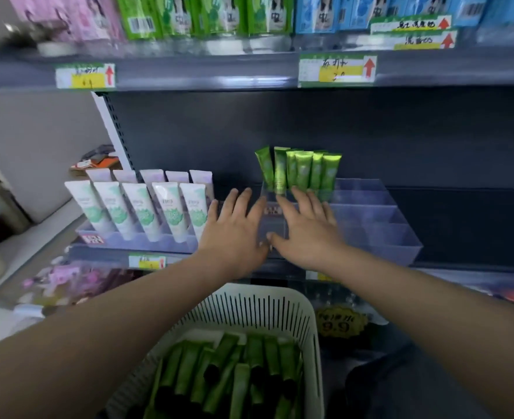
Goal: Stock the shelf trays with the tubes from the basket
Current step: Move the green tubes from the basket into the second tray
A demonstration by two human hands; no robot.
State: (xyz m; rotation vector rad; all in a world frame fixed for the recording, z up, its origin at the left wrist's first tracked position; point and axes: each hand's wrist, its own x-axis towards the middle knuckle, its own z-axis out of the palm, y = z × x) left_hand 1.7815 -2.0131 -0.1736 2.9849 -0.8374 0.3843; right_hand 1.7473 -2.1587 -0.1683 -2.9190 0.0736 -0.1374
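A white slotted basket [282, 300] at the bottom centre holds several green tubes [240, 373] with black caps. On the middle shelf a clear stepped tray [379, 228] carries several green tubes [304, 172] standing upright in its back row. My left hand [234, 228] reaches forward with straight fingers beside the tray's left edge, holding nothing. My right hand [307, 225] lies flat with spread fingers on the tray's left front part, its fingertips just below the standing tubes.
A second clear tray [146, 241] to the left holds white and green tubes [140, 210] in two rows. The upper shelf [219, 74] carries price tags and boxed goods. The shelf to the right of the trays is dark. Packets lie on the lower shelf [68, 282].
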